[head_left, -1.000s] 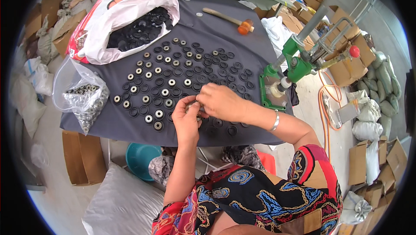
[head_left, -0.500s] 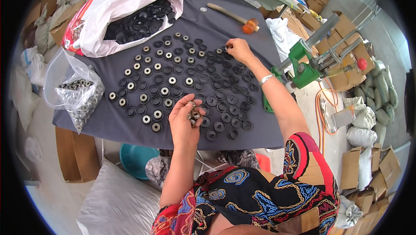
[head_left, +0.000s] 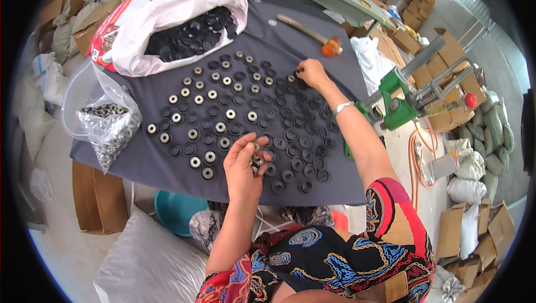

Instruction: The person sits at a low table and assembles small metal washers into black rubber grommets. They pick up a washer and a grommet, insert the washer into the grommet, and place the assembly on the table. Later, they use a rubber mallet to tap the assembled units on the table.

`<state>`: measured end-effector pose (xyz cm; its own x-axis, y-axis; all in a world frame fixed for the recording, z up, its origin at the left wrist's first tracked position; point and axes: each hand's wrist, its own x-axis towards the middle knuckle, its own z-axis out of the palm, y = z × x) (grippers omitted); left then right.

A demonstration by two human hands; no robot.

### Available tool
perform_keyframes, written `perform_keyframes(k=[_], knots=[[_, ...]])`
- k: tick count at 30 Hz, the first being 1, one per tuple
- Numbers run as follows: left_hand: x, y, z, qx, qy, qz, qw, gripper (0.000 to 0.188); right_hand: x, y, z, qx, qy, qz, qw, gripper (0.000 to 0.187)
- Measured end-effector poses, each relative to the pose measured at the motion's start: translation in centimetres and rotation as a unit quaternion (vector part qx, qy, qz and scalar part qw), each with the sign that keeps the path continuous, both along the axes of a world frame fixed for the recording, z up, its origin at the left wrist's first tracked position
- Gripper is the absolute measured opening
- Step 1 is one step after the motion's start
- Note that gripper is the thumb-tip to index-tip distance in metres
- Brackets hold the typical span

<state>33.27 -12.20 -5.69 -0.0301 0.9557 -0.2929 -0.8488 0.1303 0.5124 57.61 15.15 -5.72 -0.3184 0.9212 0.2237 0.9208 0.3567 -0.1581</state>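
My left hand [head_left: 241, 172] is raised over the near middle of the table, fingers curled round several small metal bearings [head_left: 257, 160]. My right hand [head_left: 312, 74] reaches to the far right of the laid-out parts. Its fingertips are pinched together low over the black rings, and they hide whatever is between them. Just left of those fingertips, a silver bearing [head_left: 291, 78] sits in a black ring. Many black rings and wheels [head_left: 288, 176] lie flat in loose rows. On the left side, a number of them carry a bearing [head_left: 230, 114] in the centre.
A dark grey cloth [head_left: 167, 170] covers the table. At the far left stands an open white sack [head_left: 128, 43] of black parts, with a clear bag [head_left: 114, 138] of bearings nearer. A mallet [head_left: 304, 28] lies at the back. A green press [head_left: 397, 110] stands right of my right arm.
The whole view has shifted slightly, so the table appears lower and further right. My right hand has stayed beside the same bearing, and my left hand still holds the bearings.
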Motion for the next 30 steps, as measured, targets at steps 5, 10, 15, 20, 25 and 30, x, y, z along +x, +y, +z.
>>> perform_keyframes(k=[5, 10, 15, 20, 25, 30], knots=[[0.1, 0.2, 0.0, 0.018, -0.019, 0.0, 1.0, 0.018, 0.7, -0.1, 0.6, -0.035, 0.04, -0.011, 0.998, 0.019], [-0.2, 0.1, 0.2, 0.005, -0.022, 0.003, 1.0, 0.02, -2.7, -6.1, 3.5, 0.112, -0.005, 0.036, 0.993, 0.019], [-0.4, -0.1, 0.2, 0.007, 0.003, 0.011, 1.0, 0.024, -9.7, -18.7, 7.4, -0.041, 0.149, 0.306, 0.94, 0.022], [0.1, 0.0, -0.2, 0.022, 0.012, -0.03, 0.999, 0.029, -10.8, -23.1, 7.0, -0.083, 0.038, 0.312, 0.946, 0.022], [0.2, -0.4, 0.1, 0.041, 0.056, -0.037, 0.997, 0.034, -11.7, -23.7, 7.7, -0.103, 0.022, 0.246, 0.964, 0.02], [-0.1, -0.3, -0.4, 0.045, 0.053, -0.045, 0.997, 0.034, -11.9, -22.9, 7.4, -0.099, -0.027, 0.303, 0.948, 0.016]])
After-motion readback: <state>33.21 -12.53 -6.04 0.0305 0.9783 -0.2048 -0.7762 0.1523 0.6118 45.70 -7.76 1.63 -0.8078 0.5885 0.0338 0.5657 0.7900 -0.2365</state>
